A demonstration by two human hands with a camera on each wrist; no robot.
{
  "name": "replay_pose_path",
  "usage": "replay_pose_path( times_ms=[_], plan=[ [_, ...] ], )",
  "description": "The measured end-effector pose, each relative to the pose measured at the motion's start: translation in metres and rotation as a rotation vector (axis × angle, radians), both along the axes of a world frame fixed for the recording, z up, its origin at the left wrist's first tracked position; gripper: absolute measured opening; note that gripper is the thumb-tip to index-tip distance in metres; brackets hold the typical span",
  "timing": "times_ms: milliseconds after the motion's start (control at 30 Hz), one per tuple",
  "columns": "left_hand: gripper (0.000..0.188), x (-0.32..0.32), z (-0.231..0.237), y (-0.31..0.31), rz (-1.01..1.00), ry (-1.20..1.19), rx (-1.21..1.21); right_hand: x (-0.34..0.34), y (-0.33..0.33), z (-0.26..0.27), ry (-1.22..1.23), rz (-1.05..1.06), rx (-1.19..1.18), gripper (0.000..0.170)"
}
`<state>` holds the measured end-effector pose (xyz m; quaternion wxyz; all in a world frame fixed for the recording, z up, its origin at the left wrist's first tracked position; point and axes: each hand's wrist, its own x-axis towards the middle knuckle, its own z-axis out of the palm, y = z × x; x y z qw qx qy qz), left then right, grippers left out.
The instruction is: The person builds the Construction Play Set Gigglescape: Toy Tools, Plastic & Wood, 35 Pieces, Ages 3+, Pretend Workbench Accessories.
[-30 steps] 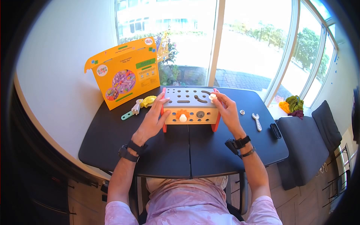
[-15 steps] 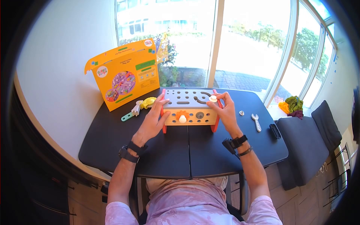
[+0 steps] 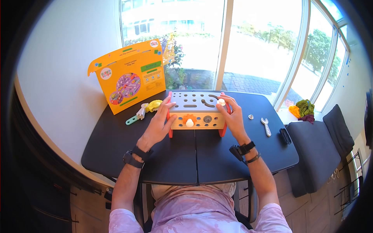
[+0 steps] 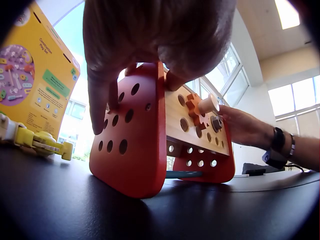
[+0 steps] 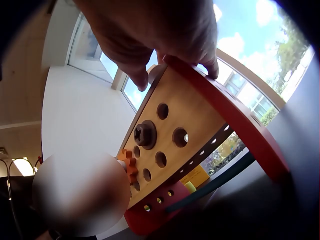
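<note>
Your left hand (image 3: pixel 156 123) grips the red left panel (image 4: pixel 134 166) of the wooden toy stand (image 3: pixel 197 111) on the bench (image 3: pixel 175 159); your right hand (image 3: pixel 234 119) pinches the white peg (image 3: pixel 221 101) at its upper right. The stand looks light, stiff: brace that panel, and hold the peg's head.

head view: above, facing forward-down; wrist views: close, low; all share toy bench (image 3: pixel 195 112).

Yellow box (image 3: pixel 132 77), 10 o'clock in head view: reads "Construction Play Set". Same text in left wrist view. Round logo (image 3: pixel 105 73), green label (image 3: pixel 150 66): too small to read.
</note>
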<state>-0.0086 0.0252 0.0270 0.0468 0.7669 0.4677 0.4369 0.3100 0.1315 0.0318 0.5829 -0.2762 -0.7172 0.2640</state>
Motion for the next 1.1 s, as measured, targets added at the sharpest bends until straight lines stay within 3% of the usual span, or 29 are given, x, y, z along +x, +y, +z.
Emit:
replay_pose_path(
  times_ms=[33, 133, 433, 533, 633, 733, 933, 1100],
  plan=[
    [0.045, 0.000, 0.000, 0.000, 0.000, 0.002, 0.001, 0.000, 0.000, 0.000, -0.034, -0.015, 0.051, 0.035],
    [0.045, 0.000, 0.000, 0.001, -0.002, 0.007, 0.005, 0.003, -0.004, 0.000, 0.103, 0.106, -0.180, 0.030],
    [0.045, 0.000, 0.000, 0.000, 0.010, 0.007, -0.003, 0.008, -0.004, 0.000, 0.215, 0.207, -0.154, 0.023],
    [0.045, 0.000, 0.000, 0.000, 0.009, 0.009, -0.003, 0.006, -0.001, -0.004, 0.254, 0.182, -0.127, 0.012],
    [0.045, 0.000, 0.000, 0.000, 0.013, 0.014, 0.000, 0.006, -0.004, 0.001, 0.191, 0.169, -0.194, 0.024],
    [0.046, 0.000, 0.000, 0.001, 0.012, 0.013, 0.000, 0.008, 0.006, -0.005, 0.062, 0.115, -0.066, 0.035],
    [0.045, 0.000, 0.000, 0.000, 0.017, 0.013, -0.002, 0.008, 0.000, -0.003, 0.057, 0.093, -0.190, 0.028],
    [0.045, 0.000, 0.000, 0.000, 0.013, 0.007, -0.010, 0.004, -0.001, -0.004, 0.102, 0.099, -0.098, 0.034]
  ],
)
